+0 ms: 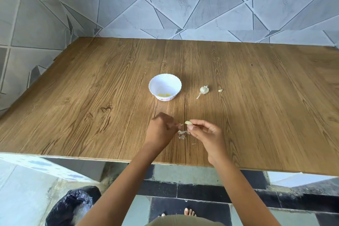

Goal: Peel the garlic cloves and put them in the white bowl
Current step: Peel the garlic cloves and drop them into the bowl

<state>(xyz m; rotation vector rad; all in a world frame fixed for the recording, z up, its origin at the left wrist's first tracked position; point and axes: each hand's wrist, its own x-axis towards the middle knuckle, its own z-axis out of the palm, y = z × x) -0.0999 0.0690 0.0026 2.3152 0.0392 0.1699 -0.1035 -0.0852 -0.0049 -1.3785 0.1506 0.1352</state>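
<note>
**Where it clings, pull slow and steady**

While the clove (188, 122) sits pinched by the right hand (203, 132) at lower centre, the left hand (160, 130) pinches its loose skin (180, 124); a steady pull along the clove should strip it cleanly. The white bowl (165, 86) stands above, well apart.

The white bowl (165, 83), scalloped and upright, holds yellowish peeled cloves (163, 95). To its right lie a partial garlic head (204, 90) and a loose clove (220, 90). Nearer is a held clove (188, 122), with papery skin (181, 124) just left of it.
</note>
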